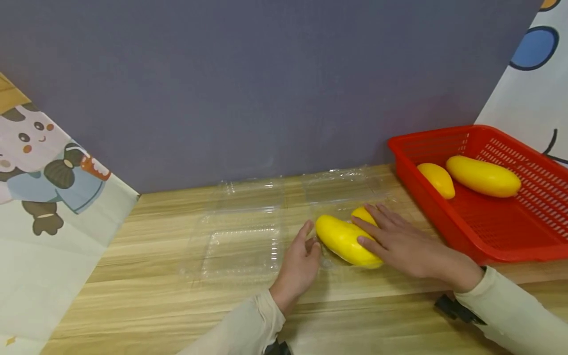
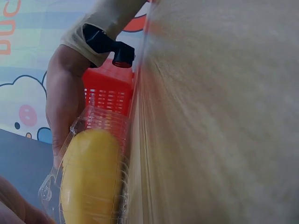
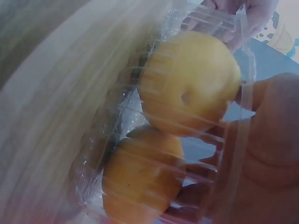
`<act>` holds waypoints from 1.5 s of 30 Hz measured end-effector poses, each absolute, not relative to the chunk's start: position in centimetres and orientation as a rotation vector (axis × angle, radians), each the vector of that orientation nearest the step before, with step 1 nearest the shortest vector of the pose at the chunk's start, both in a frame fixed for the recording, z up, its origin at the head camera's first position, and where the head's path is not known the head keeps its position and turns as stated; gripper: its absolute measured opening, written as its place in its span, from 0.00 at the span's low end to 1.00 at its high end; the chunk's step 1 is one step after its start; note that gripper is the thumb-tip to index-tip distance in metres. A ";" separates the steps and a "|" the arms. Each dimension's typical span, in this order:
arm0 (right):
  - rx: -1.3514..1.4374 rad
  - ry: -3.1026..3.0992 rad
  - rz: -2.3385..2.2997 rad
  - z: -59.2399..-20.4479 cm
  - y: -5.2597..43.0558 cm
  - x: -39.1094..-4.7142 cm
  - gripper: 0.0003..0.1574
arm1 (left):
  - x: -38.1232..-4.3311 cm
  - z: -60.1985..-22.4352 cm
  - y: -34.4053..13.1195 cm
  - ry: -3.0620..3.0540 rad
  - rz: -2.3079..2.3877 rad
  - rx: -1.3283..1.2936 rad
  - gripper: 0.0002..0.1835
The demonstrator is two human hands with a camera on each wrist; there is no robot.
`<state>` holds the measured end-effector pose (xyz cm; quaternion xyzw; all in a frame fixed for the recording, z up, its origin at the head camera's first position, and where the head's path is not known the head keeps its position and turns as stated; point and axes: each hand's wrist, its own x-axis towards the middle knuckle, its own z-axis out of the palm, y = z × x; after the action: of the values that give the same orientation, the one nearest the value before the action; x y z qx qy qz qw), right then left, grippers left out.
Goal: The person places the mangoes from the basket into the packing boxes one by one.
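A long, smooth yellow fruit (image 1: 343, 239) and a smaller mango (image 1: 365, 215) lie side by side in the right-hand clear plastic clamshell box (image 1: 339, 187), whose lid is raised toward the back. My right hand (image 1: 410, 246) rests over both fruits, fingers extended and spread. At the box's left side is my left hand (image 1: 298, 264), thumb and forefinger apart, right at the rim. Through the ribbed wall, the right wrist view shows the bigger fruit's dimpled end (image 3: 189, 88) against the mango (image 3: 145, 177). Part of the mango is hidden under my right fingers in the head view.
To the left, a second clear clamshell box (image 1: 241, 254) lies open on the wooden table (image 1: 146, 305). A red plastic basket (image 1: 448, 217) stands at the right with another long yellow fruit (image 1: 483, 176) and a mango (image 1: 437, 180). Behind rises a grey panel (image 1: 266, 88).
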<state>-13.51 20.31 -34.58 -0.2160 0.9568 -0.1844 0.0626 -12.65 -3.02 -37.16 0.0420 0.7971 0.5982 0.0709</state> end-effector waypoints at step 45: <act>-0.758 3.013 -0.533 -35.8 18.2 -12.3 0.32 | -12.5 -36.9 -2.6 2.415 1.817 -0.026 0.36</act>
<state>-12.26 18.19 -35.78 -0.2403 0.9558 -0.1692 -0.0055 -12.45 -2.59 -36.94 -0.0085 0.7976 0.6002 0.0594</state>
